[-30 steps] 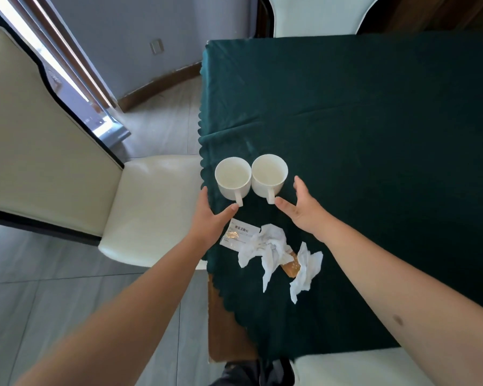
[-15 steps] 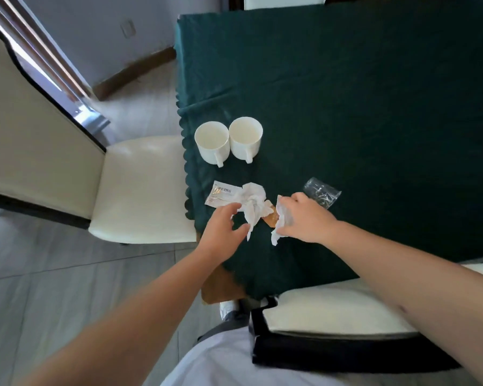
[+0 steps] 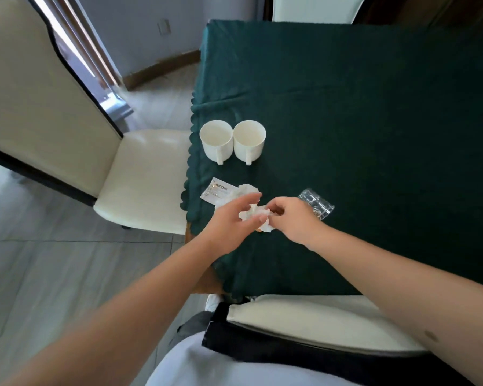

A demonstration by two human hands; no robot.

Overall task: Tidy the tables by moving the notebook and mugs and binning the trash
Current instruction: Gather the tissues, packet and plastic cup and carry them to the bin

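Note:
Two white mugs (image 3: 216, 140) (image 3: 249, 140) stand side by side near the left edge of the green-clothed table (image 3: 360, 107), handles toward me. Below them lies trash: a white printed sachet (image 3: 216, 190), crumpled white tissue (image 3: 258, 217) and a clear plastic wrapper (image 3: 317, 203). My left hand (image 3: 232, 221) holds the crumpled tissue between thumb and fingers. My right hand (image 3: 290, 218) pinches the same tissue from the right, fingers curled. More tissue (image 3: 241, 190) shows behind my left fingers. No notebook is in view.
A cream chair (image 3: 140, 179) with a tall back stands left of the table. A second cream seat (image 3: 313, 319) with a dark frame is tucked under the near edge. Another chair back (image 3: 313, 8) shows at the far side. Grey tiled floor (image 3: 53, 268) lies at left.
Both hands left the mugs and dropped to the trash. They have gathered the loose tissue into a wad held between them. The clear wrapper came into sight beside my right hand.

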